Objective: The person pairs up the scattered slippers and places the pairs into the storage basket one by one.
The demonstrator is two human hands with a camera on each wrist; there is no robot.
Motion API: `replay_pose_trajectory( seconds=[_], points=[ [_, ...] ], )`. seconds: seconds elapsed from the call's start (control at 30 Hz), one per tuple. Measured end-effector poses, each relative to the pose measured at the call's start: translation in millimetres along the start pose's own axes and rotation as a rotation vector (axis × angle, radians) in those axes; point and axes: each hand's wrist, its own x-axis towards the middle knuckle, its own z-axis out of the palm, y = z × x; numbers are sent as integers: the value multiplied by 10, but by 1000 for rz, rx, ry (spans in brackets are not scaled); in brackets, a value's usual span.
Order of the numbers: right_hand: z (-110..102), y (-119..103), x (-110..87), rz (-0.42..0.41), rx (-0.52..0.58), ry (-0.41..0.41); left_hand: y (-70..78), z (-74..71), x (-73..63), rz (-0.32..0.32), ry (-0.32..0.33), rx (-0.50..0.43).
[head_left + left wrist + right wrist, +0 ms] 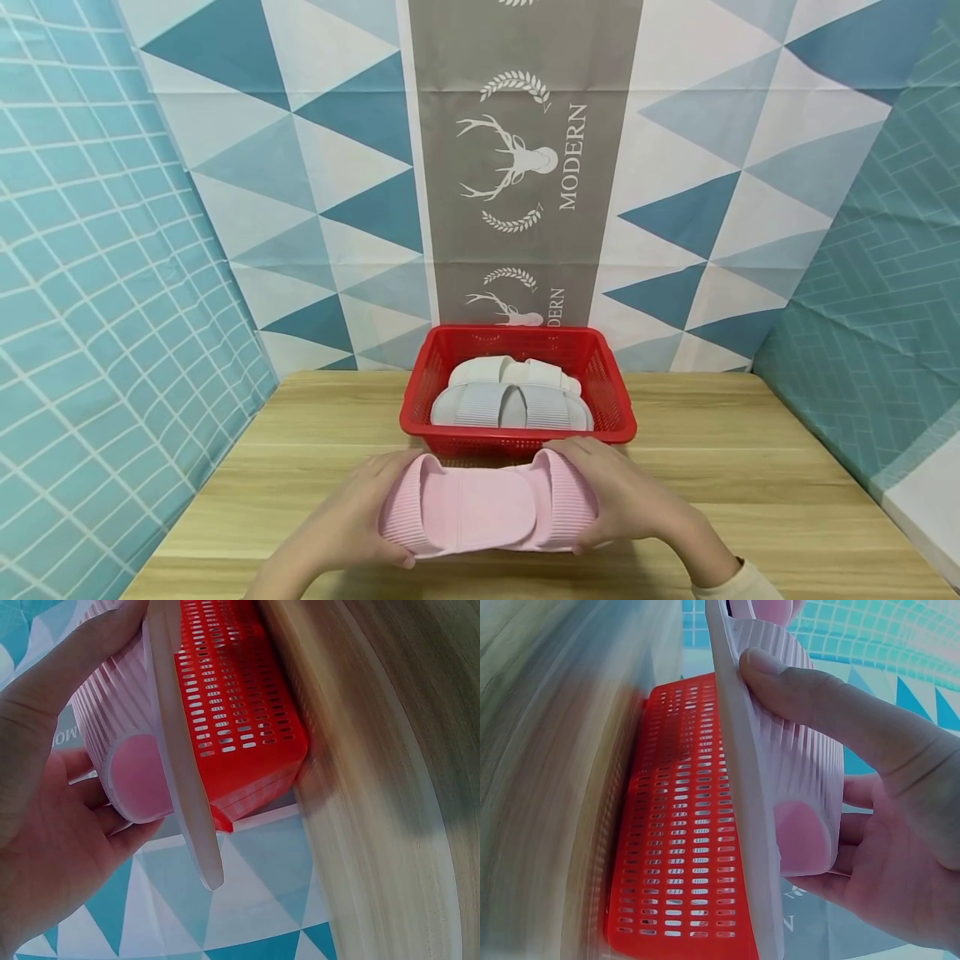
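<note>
A pair of pink slippers, heels overlapping and ribbed straps at the two outer ends, is held level over the front of the wooden table. My left hand grips the left slipper round its strap, thumb at the near edge. On the other end, my right hand grips the right slipper's strap the same way. Just beyond them stands a red perforated basket. Inside it lie grey slippers in front of white slippers. In the left wrist view the sole appears raised off the tabletop.
The wooden table extends to both sides of the basket. A patterned backdrop with triangles and deer prints rises behind it. Blue tiled sheeting bounds the left, and teal sheeting the right.
</note>
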Motion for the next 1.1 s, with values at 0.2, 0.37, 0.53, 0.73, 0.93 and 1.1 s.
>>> replay_pose_trajectory(
  seconds=[0.2,0.37,0.53,0.73,0.93,1.1],
  points=[
    [1,-16,12,-5,-9,-1,0,2,3,4,-6,1],
    [3,-35,14,-1,-11,-4,-1,3,-1,9,-1,9],
    [13,-54,14,4,-12,-16,8,6,2,-15,-17,-11],
    [39,-65,30,30,15,-46,18,11,14,-50,-50,-39],
    [72,-59,43,16,3,-51,17,11,6,-28,-40,-31],
    [87,-74,43,18,24,-69,16,18,5,-47,-50,-36]
  ],
)
